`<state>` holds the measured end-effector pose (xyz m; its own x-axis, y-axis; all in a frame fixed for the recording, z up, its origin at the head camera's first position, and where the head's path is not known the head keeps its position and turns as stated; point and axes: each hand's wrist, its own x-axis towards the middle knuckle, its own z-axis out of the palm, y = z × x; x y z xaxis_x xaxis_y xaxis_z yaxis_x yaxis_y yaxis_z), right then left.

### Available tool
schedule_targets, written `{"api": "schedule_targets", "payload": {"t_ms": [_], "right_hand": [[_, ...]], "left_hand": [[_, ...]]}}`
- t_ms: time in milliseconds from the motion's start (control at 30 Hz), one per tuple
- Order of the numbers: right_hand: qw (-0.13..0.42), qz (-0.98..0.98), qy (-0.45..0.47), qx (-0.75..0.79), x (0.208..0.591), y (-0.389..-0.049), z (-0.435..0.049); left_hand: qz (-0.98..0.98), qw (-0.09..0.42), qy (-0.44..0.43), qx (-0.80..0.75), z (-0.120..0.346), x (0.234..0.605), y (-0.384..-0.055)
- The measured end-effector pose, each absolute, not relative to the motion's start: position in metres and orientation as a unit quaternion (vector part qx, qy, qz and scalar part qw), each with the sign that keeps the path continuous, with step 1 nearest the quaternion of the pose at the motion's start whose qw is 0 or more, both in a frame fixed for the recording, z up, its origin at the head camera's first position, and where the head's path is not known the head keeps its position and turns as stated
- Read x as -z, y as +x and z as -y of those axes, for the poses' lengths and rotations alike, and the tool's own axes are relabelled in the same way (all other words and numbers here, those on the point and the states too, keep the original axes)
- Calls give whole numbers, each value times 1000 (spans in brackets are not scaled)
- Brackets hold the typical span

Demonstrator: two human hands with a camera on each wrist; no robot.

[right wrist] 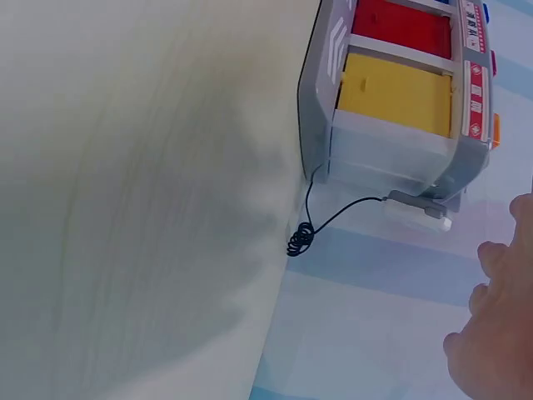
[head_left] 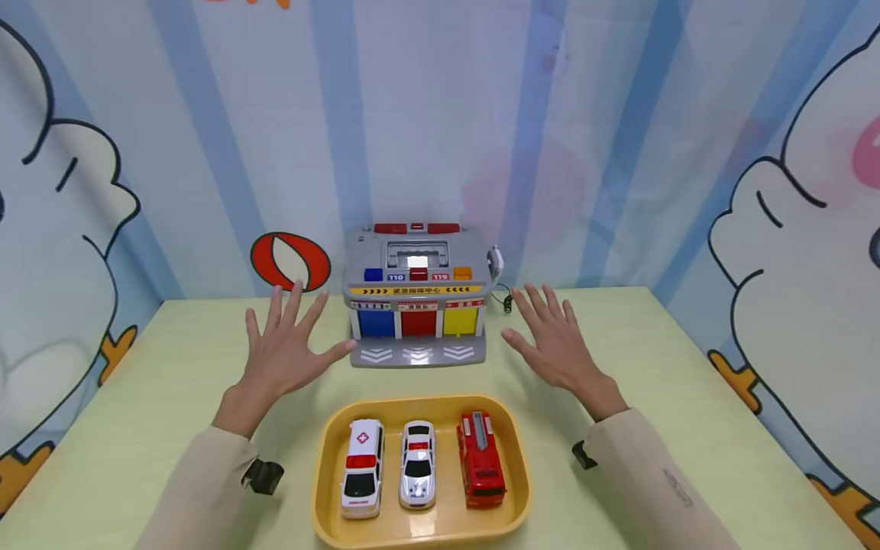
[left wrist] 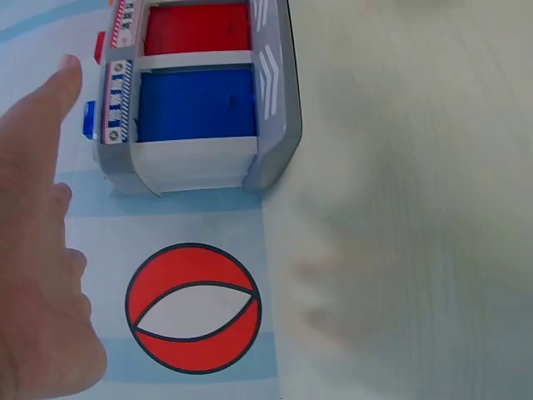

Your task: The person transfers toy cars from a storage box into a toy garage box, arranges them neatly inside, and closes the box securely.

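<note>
A grey toy garage (head_left: pixel 415 294) stands at the back of the table, its blue, red and yellow doors facing me. My left hand (head_left: pixel 282 355) hovers with spread fingers at its left, the thumb overlapping the garage's base corner in the head view. On the other side my right hand (head_left: pixel 557 340) is held up, fingers apart, holding nothing. Between my forearms lies a yellow tray (head_left: pixel 422 537) with a toy ambulance (head_left: pixel 362 470), a white toy police car (head_left: pixel 418 464) and a red toy fire truck (head_left: pixel 481 461) side by side.
On the garage's right side hangs a small handset (right wrist: pixel 416 208) on a coiled black cord (right wrist: pixel 301 239). A printed curtain (head_left: pixel 426 114) with blue stripes and cartoon figures rises right behind the pale yellow-green table (head_left: pixel 206 328) and along both sides.
</note>
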<state>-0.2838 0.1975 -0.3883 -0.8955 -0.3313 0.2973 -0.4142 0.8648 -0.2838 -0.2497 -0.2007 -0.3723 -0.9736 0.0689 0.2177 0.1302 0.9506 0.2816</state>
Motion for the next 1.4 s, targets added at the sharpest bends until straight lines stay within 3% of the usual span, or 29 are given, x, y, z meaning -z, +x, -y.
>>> {"api": "schedule_targets", "payload": {"t_ms": [633,1400], "right_hand": [[108,956,224,-154,370,-332,-172],[84,958,244,-124,364,-356,-155]], "left_hand": [[981,90,-93,143,190,356,-305],[985,48,-129,101,181,347,-352]]}}
